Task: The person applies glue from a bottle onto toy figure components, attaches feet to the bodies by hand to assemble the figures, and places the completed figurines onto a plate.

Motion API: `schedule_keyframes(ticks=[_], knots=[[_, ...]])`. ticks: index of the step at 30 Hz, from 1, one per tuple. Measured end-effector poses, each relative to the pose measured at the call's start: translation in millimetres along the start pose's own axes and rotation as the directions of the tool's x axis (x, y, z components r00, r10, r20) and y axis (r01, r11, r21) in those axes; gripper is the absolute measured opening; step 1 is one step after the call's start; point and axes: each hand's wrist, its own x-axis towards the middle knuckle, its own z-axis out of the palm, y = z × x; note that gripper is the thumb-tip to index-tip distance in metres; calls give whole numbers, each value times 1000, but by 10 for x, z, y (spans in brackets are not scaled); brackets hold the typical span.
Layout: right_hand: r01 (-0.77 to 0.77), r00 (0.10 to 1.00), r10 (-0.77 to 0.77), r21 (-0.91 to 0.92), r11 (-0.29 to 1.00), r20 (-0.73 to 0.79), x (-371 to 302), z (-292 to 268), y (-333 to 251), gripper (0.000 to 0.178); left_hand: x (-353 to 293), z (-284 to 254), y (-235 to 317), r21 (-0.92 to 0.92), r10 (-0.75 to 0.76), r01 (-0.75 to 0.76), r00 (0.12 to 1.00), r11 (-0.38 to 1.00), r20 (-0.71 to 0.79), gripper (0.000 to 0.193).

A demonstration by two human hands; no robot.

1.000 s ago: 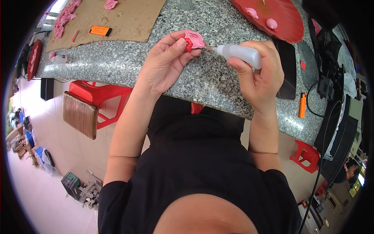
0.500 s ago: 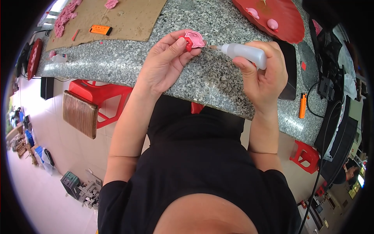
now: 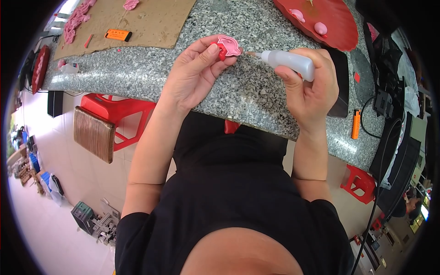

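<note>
left hand (image 3: 195, 71) pinching small pink-and-red piece (image 3: 230, 46) at palm's 2 o'clock. right hand (image 3: 316, 89) wrapped round squeeze bottle (image 3: 288, 63), nozzle (image 3: 253, 54) aimed 9 o'clock, just short of piece. from nozzle: speckled desk (image 3: 256, 101) runs to near edge at 6; cardboard (image 3: 153, 27) at 10, red tray (image 3: 341, 30) at 2; dark slab (image 3: 343, 85) beside right hand.

Counter (image 3: 137, 75) lies free left of the left hand (image 3: 195, 68), up to the cardboard (image 3: 151, 27). More room opens between it and the right hand (image 3: 316, 82), below the bottle (image 3: 288, 64), whose tip narrows the gap toward the pink piece (image 3: 230, 45). Beyond, the tray (image 3: 339, 27) blocks; a black slab (image 3: 341, 103) crowds the right.
</note>
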Motion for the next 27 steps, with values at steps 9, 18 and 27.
schedule_keyframes(ticks=[9,18,27], knots=[[-3,1000,3,-7,1000,11,-4,18,-7,35,0,-36,-6,-5,-7,7,1000,1000,18,27],[16,999,-16,3,1000,-27,18,54,17,34,-2,24,8,-1,-20,20,1000,1000,-17,26],[23,999,-23,-2,1000,-40,10,56,18,34,-15,-16,-5,-14,-18,18,1000,1000,22,26]])
